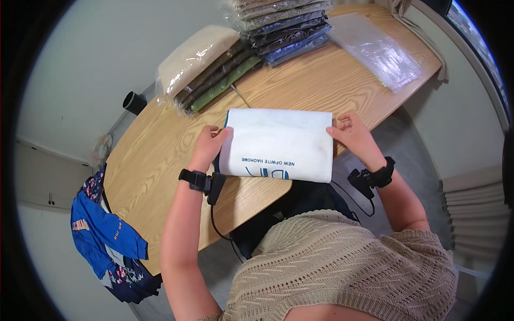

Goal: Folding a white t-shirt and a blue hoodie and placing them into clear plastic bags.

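Note:
A folded white garment (280, 136) with blue lettering and a blue edge on its left side is held above the front of the wooden table. My left hand (209, 146) grips its left edge, thumb on top. At the upper right edge, my right hand (352, 134) pinches the cloth between thumb and fingers. The fold is a flat rectangle, and the lettering on it appears upside down. Its underside is hidden. Each wrist wears a black strap with a small device and a cable.
Bagged folded garments form one stack (213, 66) at the back left and a taller stack (287, 30) behind. Clear plastic bags (377, 52) lie at the back right of the wooden table (144, 176). Loose blue clothes (104, 236) hang over its left edge. A black bin (134, 103) stands beyond.

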Action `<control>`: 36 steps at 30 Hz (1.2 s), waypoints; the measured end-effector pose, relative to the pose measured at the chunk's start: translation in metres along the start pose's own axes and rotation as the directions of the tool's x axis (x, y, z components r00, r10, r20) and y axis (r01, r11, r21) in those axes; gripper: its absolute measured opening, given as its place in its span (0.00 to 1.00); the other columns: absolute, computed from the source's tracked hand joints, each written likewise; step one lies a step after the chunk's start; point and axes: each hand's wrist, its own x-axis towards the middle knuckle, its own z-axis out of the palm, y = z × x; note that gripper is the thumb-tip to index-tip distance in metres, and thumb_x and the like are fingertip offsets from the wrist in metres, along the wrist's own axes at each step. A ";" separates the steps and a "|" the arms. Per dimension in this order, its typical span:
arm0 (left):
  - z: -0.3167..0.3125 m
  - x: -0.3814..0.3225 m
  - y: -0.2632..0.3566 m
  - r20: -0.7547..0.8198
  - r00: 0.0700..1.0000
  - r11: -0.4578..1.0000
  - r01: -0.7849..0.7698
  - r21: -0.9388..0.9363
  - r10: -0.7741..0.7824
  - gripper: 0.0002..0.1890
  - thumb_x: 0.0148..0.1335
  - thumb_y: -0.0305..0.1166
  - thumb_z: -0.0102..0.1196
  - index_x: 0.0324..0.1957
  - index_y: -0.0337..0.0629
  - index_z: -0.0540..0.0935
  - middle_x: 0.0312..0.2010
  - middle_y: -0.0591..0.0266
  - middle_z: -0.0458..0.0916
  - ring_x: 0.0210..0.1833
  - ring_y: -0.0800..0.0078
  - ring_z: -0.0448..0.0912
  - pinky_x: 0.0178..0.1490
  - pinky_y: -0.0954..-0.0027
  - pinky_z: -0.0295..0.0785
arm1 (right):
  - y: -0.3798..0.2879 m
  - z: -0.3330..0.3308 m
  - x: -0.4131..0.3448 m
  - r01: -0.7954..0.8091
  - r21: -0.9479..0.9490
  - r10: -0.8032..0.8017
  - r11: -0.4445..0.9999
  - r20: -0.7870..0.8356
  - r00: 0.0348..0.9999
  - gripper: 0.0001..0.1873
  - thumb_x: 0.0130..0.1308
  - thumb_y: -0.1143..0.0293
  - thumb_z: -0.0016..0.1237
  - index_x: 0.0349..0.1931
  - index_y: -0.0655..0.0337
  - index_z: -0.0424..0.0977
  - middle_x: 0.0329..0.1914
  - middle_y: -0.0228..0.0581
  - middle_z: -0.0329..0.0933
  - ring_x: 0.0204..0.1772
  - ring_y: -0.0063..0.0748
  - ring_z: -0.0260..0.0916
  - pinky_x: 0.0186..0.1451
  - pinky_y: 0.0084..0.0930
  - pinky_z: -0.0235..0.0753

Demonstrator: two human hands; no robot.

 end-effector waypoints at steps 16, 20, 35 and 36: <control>-0.058 -0.078 -0.016 -0.020 0.992 0.731 -0.103 -0.675 0.122 0.20 0.56 0.29 0.55 0.50 0.31 0.71 0.46 0.57 0.77 0.46 0.70 0.76 0.50 0.69 0.71 | -0.076 0.035 0.006 0.026 0.262 -0.119 0.965 0.348 0.930 0.12 0.55 0.72 0.51 0.39 0.68 0.77 0.36 0.38 0.77 0.38 0.28 0.73 0.43 0.23 0.71; -0.086 -0.123 -0.036 -0.369 0.911 0.753 -0.372 -0.542 0.184 0.22 0.53 0.19 0.56 0.52 0.37 0.71 0.48 0.63 0.74 0.49 0.74 0.73 0.51 0.72 0.69 | -0.095 0.056 -0.001 0.699 0.156 -0.715 0.698 0.081 0.695 0.17 0.45 0.83 0.48 0.38 0.57 0.78 0.36 0.37 0.71 0.44 0.38 0.69 0.46 0.27 0.69; -0.020 -0.210 -0.088 -0.393 0.819 0.907 -0.400 0.130 0.417 0.27 0.47 0.19 0.47 0.53 0.44 0.73 0.64 0.52 0.61 0.71 0.50 0.50 0.69 0.54 0.46 | -0.084 0.138 -0.066 0.789 -0.171 -0.684 0.590 0.412 0.602 0.17 0.60 0.73 0.44 0.51 0.53 0.71 0.58 0.44 0.67 0.65 0.46 0.58 0.67 0.43 0.54; -0.016 -0.212 -0.086 -0.374 0.833 0.913 -0.360 0.194 0.408 0.27 0.46 0.19 0.47 0.54 0.45 0.72 0.65 0.52 0.58 0.71 0.49 0.48 0.69 0.54 0.45 | -0.084 0.142 -0.070 0.785 -0.261 -0.619 0.561 0.498 0.608 0.22 0.59 0.67 0.48 0.56 0.50 0.68 0.64 0.45 0.59 0.70 0.48 0.49 0.68 0.53 0.47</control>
